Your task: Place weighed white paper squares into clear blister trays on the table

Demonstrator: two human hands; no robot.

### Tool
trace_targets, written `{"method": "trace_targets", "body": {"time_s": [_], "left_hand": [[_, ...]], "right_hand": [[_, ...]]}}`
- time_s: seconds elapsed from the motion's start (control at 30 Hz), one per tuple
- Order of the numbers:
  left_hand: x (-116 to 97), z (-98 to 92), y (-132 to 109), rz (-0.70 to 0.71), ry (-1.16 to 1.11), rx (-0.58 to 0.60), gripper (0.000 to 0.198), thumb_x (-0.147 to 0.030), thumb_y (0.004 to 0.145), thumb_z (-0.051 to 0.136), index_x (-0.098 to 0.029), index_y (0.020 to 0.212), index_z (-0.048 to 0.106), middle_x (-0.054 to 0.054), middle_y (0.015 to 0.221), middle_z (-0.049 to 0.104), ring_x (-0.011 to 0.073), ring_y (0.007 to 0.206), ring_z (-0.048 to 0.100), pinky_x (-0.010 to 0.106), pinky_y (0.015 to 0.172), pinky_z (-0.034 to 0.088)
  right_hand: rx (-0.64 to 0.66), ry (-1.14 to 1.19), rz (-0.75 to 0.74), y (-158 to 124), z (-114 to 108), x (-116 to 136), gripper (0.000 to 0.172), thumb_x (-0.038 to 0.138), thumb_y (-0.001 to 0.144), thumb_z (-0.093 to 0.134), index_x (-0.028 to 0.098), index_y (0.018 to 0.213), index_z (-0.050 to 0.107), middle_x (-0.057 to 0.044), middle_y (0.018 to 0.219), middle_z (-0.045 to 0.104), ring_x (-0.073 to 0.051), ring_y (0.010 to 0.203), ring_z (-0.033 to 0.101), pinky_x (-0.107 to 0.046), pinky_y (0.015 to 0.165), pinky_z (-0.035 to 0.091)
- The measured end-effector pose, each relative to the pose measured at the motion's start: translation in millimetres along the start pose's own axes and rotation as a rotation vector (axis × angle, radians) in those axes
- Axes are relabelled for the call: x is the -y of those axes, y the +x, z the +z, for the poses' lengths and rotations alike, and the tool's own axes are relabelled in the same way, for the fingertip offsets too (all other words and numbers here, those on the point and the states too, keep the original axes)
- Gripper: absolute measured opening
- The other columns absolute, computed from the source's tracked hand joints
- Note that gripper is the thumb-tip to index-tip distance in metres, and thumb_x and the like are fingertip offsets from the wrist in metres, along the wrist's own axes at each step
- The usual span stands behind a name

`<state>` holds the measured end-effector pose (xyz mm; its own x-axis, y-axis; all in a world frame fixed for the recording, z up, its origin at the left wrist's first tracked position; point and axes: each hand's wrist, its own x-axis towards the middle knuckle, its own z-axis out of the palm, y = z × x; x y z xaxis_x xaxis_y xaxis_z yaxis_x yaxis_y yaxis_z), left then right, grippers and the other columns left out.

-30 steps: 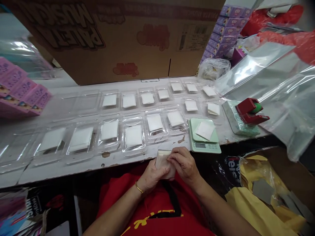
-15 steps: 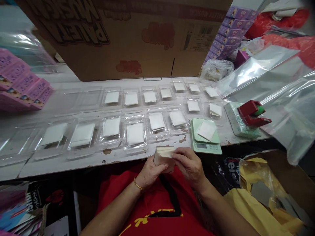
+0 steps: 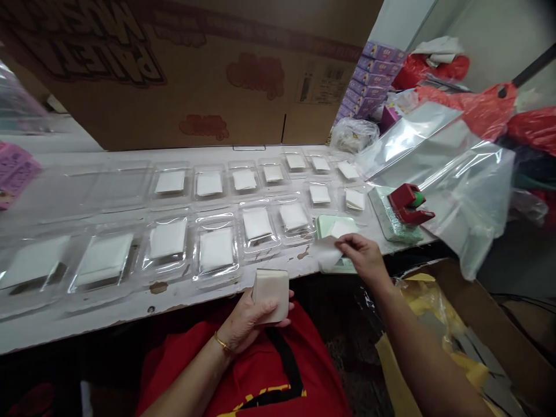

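My left hand [image 3: 249, 324] is closed around a stack of white paper squares [image 3: 273, 292], thumb on top, just off the table's front edge. Pinched in my right hand [image 3: 360, 255] is a thin white paper sheet [image 3: 326, 250], which hangs in front of the green digital scale [image 3: 321, 223]. More white paper [image 3: 345, 226] lies on the scale's pan, partly hidden by the sheet and fingers. Clear plastic trays [image 3: 217, 281] stand in rows on the table, several with white paper squares [image 3: 216, 248] in them.
A big cardboard box [image 3: 174, 104] stands along the table's back. To the right, a red tape dispenser [image 3: 410, 205] sits on a wrapped block [image 3: 388, 229], beside clear plastic sheets [image 3: 434, 145]. An open carton with yellow packaging [image 3: 460, 324] is below right. Pink boxes [image 3: 17, 171] stand left.
My right hand has moved right, away from the stack, carrying a paper sheet to the scale. My left hand still holds the stack. The head view has turned to the right.
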<state>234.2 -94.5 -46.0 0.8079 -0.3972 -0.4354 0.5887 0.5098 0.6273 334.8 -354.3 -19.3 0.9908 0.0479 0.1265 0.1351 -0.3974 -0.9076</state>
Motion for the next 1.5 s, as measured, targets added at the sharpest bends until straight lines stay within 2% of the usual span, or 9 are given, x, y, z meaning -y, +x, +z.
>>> {"method": "trace_targets", "body": {"time_s": [0.13,0.23,0.3,0.37,0.53,0.67,0.93,1.23,1.5], "left_hand": [[-2,4.6,0,0.0,0.011,-0.047,0.044,-0.021,0.07,0.064,-0.011,0.11,0.051,0.022,0.114,0.057,0.0322,0.093,0.059,0.046,0.072,0.052],[-3,6.0,-2,-0.011,0.021,-0.061,0.044,-0.021,0.07,0.064,-0.011,0.11,0.051,0.022,0.113,0.057,0.0327,0.094,0.059,0.048,0.073,0.051],[-2,6.2,-2,-0.015,0.028,-0.063,0.044,-0.022,0.069,0.065,-0.011,0.11,0.051,0.022,0.112,0.058,0.0331,0.094,0.059,0.048,0.073,0.051],[-1,6.6,-1,-0.013,0.042,-0.055,0.045,-0.023,0.068,0.066,-0.01,0.109,0.052,0.022,0.111,0.058,0.0336,0.094,0.059,0.047,0.072,0.051],[7,7.7,4,-0.029,0.073,-0.028,0.044,-0.025,0.066,0.068,-0.012,0.106,0.055,0.015,0.099,0.061,0.0278,0.087,0.059,0.046,0.07,0.052],[14,7.0,6,-0.004,0.089,-0.084,0.046,-0.027,0.062,0.071,-0.013,0.103,0.056,0.011,0.094,0.059,0.0238,0.083,0.056,0.044,0.065,0.054],[14,10.6,3,-0.007,0.096,-0.126,0.042,-0.027,0.061,0.072,-0.014,0.098,0.058,0.009,0.09,0.057,0.0225,0.081,0.054,0.043,0.064,0.054],[12,11.4,4,-0.003,0.099,-0.117,0.042,-0.027,0.061,0.072,-0.012,0.099,0.058,0.01,0.091,0.058,0.0235,0.082,0.054,0.042,0.064,0.054],[9,6.7,0,0.011,0.051,0.018,0.043,-0.023,0.067,0.067,-0.013,0.107,0.056,0.012,0.096,0.059,0.0243,0.085,0.055,0.043,0.068,0.052]], "right_hand": [[-0.074,-0.127,0.094,46,-42,-44,0.019,0.034,0.07,0.061,0.014,0.072,0.06,0.0,0.062,0.057,-0.012,0.054,0.05,-0.025,0.053,0.042],[-0.13,-0.437,-0.029,57,-51,-59,0.023,0.032,0.067,0.064,0.015,0.083,0.064,-0.006,0.079,0.063,-0.018,0.072,0.055,-0.035,0.069,0.045],[-0.198,-0.581,-0.177,47,-43,-52,0.029,0.03,0.067,0.065,0.016,0.093,0.064,-0.01,0.096,0.061,-0.023,0.088,0.054,-0.042,0.081,0.042],[-0.208,-0.566,-0.303,24,-24,-32,0.027,0.029,0.074,0.06,0.017,0.098,0.063,-0.01,0.102,0.059,-0.024,0.096,0.052,-0.043,0.087,0.04],[0.157,-0.398,-0.426,-52,50,29,0.024,0.026,0.082,0.052,0.021,0.105,0.059,-0.007,0.1,0.059,-0.02,0.096,0.051,-0.037,0.084,0.043],[0.169,-0.436,-0.443,-76,84,38,0.023,0.024,0.084,0.05,0.02,0.105,0.058,-0.007,0.097,0.059,-0.02,0.091,0.051,-0.037,0.08,0.042],[0.1,-0.528,-0.596,-73,84,27,0.017,0.019,0.084,0.05,0.02,0.098,0.059,-0.005,0.091,0.062,-0.017,0.086,0.054,-0.033,0.076,0.041],[0.074,-0.454,-0.601,-74,87,21,0.017,0.017,0.083,0.05,0.021,0.095,0.06,-0.005,0.094,0.063,-0.016,0.088,0.054,-0.031,0.077,0.042],[0.172,-0.21,-0.418,-72,85,29,0.01,0.017,0.083,0.047,0.018,0.084,0.057,-0.006,0.094,0.057,-0.017,0.09,0.05,-0.033,0.08,0.04]]}}
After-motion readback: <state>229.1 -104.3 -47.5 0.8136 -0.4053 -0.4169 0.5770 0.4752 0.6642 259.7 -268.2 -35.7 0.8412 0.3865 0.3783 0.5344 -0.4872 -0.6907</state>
